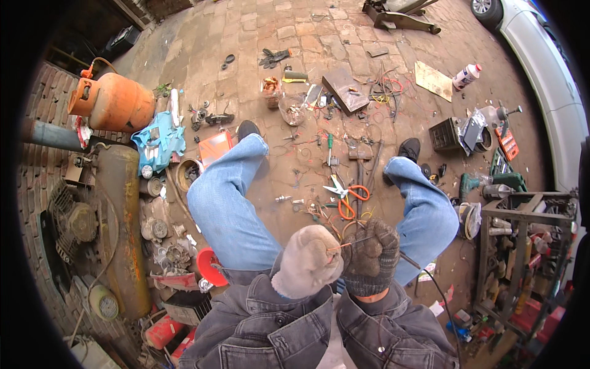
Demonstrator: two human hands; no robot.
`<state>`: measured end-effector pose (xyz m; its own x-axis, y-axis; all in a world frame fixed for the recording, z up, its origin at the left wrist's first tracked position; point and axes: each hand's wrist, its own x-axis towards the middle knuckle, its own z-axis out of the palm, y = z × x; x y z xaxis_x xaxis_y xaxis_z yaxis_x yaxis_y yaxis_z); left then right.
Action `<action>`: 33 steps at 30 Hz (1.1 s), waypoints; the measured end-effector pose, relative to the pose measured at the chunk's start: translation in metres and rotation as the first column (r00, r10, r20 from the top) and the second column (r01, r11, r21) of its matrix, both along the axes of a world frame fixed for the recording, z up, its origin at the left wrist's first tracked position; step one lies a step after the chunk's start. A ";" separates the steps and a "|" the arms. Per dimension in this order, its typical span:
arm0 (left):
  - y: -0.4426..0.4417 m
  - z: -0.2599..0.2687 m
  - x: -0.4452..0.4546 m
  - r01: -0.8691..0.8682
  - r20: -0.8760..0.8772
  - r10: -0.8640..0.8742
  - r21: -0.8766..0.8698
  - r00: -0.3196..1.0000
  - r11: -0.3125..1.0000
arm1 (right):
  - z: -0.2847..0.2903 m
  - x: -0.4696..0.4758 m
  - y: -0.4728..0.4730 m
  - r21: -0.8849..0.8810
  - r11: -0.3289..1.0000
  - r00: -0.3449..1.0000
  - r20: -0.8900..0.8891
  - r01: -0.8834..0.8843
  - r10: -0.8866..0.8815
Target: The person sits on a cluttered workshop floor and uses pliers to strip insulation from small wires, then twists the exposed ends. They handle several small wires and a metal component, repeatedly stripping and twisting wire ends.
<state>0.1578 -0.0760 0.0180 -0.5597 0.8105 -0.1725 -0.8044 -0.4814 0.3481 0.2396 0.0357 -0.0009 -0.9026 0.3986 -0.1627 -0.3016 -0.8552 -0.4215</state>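
My right hand (372, 256), in a dark knit glove, is closed around a thin dark wire (362, 241). Its bare copper end (339, 247) reaches across to my left hand (308, 260), which wears a pale, soiled glove. The left fingers are curled; whether they pinch the wire is hidden. A black cable (433, 279) trails from beside my right hand down past my right sleeve. Just beyond the hands lie orange-handled shears (346, 196), spread apart. Loose wires (325, 212) are scattered beside them. Farther off are a hammer (360, 154) and a green-handled screwdriver (330, 144).
An orange gas cylinder (122, 102) and a long rusty tank (122, 230) line the left wall. A metal frame rack (521, 214) stands at right, near a parked car (544, 87). Ahead are a metal block (345, 90), a tub of copper scraps (271, 92) and a floor jack (401, 16).
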 end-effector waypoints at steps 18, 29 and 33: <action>-0.020 0.010 -0.031 0.220 -0.096 -0.236 -0.149 0.967 0.964 | 0.006 -0.014 0.017 0.457 0.879 0.982 0.181 -0.136 0.057; -0.014 0.019 -0.043 -0.111 -0.582 -0.375 -0.631 0.721 0.768 | 0.023 -0.010 0.033 0.621 0.658 0.835 0.549 -0.426 0.022; -0.013 0.022 -0.046 -0.174 -0.687 -0.529 -0.677 0.498 0.715 | 0.015 -0.008 0.040 0.752 0.305 0.788 0.616 -0.584 -0.009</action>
<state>0.1118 -0.0892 0.0402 -0.5663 0.7972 -0.2095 -0.0211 0.2400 0.9705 0.2314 0.0754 0.0140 -0.9125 0.2843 -0.2942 0.3439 0.1434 -0.9280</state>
